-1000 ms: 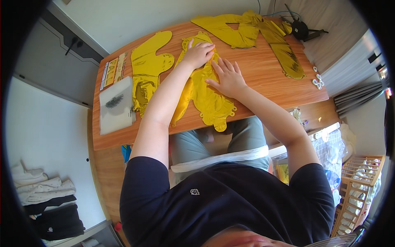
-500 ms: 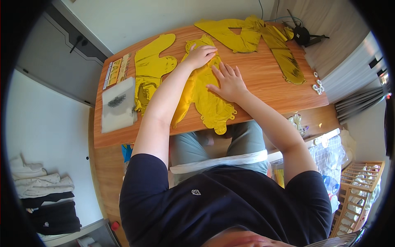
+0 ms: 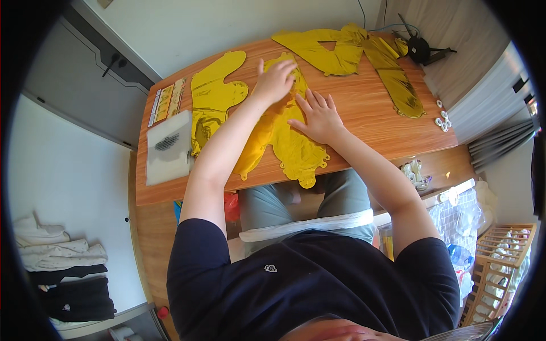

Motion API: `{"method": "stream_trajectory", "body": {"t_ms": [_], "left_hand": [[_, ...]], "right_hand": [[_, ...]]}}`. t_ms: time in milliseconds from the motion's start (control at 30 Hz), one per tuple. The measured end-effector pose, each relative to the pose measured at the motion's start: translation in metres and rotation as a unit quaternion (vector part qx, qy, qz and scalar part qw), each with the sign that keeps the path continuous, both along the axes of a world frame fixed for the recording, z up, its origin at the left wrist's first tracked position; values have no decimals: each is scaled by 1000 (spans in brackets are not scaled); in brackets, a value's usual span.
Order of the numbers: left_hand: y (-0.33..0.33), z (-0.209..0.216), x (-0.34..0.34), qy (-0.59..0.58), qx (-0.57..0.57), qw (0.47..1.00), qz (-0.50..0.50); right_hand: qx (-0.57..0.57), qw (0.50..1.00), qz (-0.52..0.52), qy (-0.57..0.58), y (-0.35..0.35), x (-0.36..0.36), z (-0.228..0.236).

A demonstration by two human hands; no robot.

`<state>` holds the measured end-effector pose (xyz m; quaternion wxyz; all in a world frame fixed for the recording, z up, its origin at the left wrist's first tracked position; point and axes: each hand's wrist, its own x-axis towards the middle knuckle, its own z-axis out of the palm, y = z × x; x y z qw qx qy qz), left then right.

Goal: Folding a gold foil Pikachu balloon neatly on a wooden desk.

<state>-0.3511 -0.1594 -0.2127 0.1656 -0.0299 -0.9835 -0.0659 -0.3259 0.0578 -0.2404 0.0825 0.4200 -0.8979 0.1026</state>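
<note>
A gold foil balloon, mostly flat with a puffed, wrinkled part on its left, lies in front of me at the table's near edge. My left hand is over its far end, thumb apart from the other fingers, whose tips are slightly blurred. Flat on the balloon's right edge and the wood beside it rests my right hand, fingers spread. Neither hand grips anything. To the left lies another gold foil balloon with a curved shape, partly covered by my left forearm.
A gold balloon with a triangular hole lies at the far side, beside a long gold strip-like balloon. On the left are a clear plastic sleeve and printed cards. White rolls and a black router-like device sit right.
My left hand has shifted slightly toward the left, its thumb now lifted away from the fingers. The right hand stays in nearly the same place on the balloon.
</note>
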Motion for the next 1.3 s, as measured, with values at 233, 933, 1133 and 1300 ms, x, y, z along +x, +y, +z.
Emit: {"method": "stream_trajectory", "body": {"t_ms": [233, 933, 1133, 1300], "left_hand": [[2, -22, 13, -107, -4, 993, -57], [-2, -31, 11, -120, -12, 991, -65], [1, -31, 11, -127, -19, 990, -55], [-2, -32, 10, -121, -10, 991, -60]], "right_hand": [[18, 1000, 6, -2, -5, 3, 5], [-153, 966, 154, -138, 58, -36, 14], [-118, 968, 166, -150, 66, -32, 18], [-109, 973, 151, -138, 64, -27, 18]]}}
